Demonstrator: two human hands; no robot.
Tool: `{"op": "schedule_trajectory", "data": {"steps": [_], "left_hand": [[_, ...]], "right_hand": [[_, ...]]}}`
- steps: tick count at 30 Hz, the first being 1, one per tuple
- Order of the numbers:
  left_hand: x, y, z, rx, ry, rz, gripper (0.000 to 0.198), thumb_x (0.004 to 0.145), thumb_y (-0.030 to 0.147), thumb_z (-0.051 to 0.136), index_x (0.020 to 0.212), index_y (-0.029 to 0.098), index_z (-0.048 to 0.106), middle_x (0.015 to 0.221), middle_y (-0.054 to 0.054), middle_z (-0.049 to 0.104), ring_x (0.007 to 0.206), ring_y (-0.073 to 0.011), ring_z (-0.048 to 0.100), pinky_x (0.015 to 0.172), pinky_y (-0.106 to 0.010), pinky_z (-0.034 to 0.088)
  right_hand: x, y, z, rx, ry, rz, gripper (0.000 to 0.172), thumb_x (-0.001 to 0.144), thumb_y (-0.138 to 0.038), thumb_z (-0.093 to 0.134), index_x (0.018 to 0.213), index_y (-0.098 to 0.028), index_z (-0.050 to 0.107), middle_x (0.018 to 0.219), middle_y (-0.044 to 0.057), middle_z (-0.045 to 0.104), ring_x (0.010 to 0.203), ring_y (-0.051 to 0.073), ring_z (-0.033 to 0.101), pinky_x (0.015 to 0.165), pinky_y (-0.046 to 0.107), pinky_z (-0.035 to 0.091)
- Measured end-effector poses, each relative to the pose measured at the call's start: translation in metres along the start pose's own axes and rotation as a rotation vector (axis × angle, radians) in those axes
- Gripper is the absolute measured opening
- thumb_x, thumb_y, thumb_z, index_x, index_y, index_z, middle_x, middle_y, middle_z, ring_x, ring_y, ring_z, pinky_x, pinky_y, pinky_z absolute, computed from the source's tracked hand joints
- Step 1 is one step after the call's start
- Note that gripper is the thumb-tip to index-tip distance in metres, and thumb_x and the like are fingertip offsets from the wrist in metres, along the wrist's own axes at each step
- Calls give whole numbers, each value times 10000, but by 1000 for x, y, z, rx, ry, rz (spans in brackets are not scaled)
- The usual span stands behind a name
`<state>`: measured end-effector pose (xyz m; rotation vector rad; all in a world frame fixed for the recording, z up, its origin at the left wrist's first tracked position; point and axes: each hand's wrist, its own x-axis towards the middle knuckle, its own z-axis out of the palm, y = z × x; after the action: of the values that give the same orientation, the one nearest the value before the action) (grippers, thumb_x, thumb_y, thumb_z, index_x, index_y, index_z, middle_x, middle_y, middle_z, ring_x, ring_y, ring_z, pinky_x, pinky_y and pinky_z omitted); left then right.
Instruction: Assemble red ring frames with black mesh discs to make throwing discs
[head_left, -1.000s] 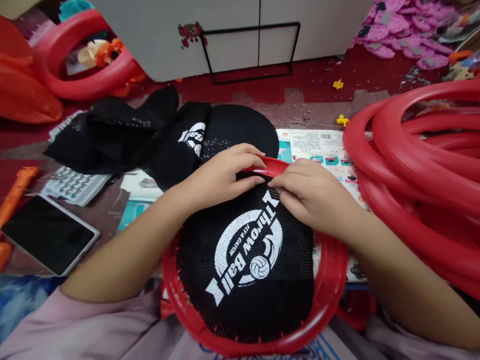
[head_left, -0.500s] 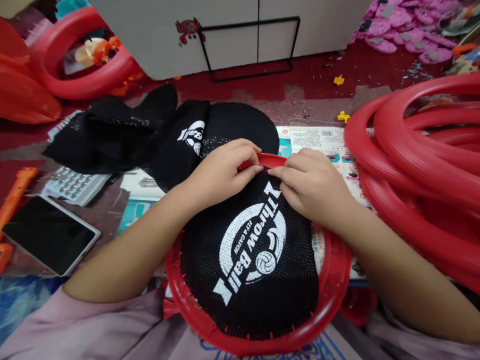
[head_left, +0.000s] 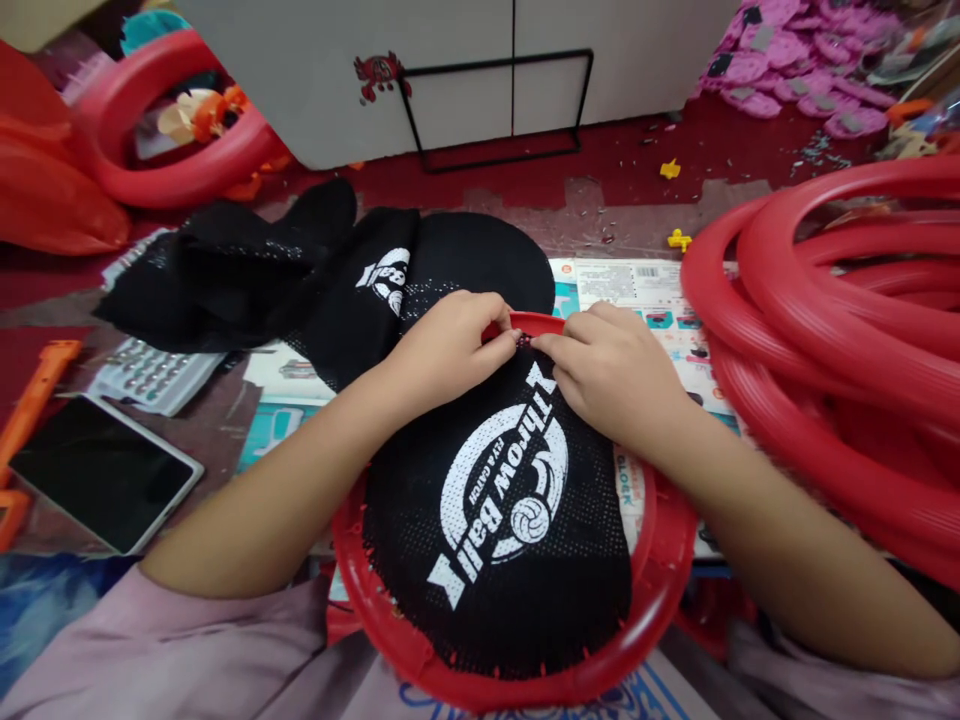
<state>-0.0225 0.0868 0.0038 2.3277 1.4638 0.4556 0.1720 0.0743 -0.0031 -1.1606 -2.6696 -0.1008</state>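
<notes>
A black mesh net [head_left: 427, 480] printed "Throw Ball" in white lies across a red plastic ring [head_left: 360, 600] close to my body. Along the lower and left sides, small red hooks on the ring catch the net's edge. My left hand [head_left: 457, 345] pinches the net's top edge against the far rim. Right beside it, my right hand [head_left: 611, 365] is closed on the same edge, fingertips nearly touching the left ones. On the right side a gap shows between net and ring. The exact hook under my fingertips is hidden.
More black nets [head_left: 300, 270] lie bunched to the left. Red rings [head_left: 802, 400] are stacked at right. A phone-like tablet [head_left: 105, 475], a calculator [head_left: 154, 375] and an orange tool [head_left: 30, 400] sit at left. A white box [head_left: 465, 110] stands behind; yellow pieces [head_left: 679, 240] lie on the floor.
Both hands stay at the far rim with fingertips on the net's edge, shifted only slightly. The view has moved a little; the net and ring look the same.
</notes>
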Motion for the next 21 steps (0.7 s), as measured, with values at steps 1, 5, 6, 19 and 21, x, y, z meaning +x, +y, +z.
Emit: {"op": "schedule_trajectory", "data": {"steps": [1,5,6,19,21], "left_hand": [[-1,-1,-1,-12,0,8,170,858,280,512,764,159,587,772,-31,645,723,-184,560,708,-329,430],[-7,-6,-5,-76,-33,73,228,834,307,569,998,149,585,980,-58,659,878,-198,599,790,-330,462],[-8,-7,-6,-70,-41,73,261,831,314,577,1034,149,574,1006,-62,655,898,-203,600,796,-332,465],[-17,-5,-27,227,-23,-162,370,846,411,542,1125,168,530,981,-99,664,853,-276,632,715,-376,476],[-21,-9,-35,288,-73,-191,467,833,465,557,1212,199,499,1031,-101,674,856,-293,641,706,-389,478]], "right_hand": [[0,0,-1,0,-3,-18,294,908,-166,436,1009,-152,712,797,93,628,778,230,483,700,349,309],[-5,-1,-12,75,-66,-138,290,917,-180,430,968,-159,714,771,80,629,737,208,514,657,325,310],[-6,-3,-15,98,-111,-146,281,915,-178,435,963,-160,712,761,74,629,712,195,522,634,315,307],[-12,-14,-22,93,-243,10,244,909,-212,488,1077,-123,642,983,127,702,828,229,655,626,306,408],[-11,-16,-24,102,-257,19,270,917,-296,501,1083,-137,643,966,118,709,825,244,662,607,311,404]]}}
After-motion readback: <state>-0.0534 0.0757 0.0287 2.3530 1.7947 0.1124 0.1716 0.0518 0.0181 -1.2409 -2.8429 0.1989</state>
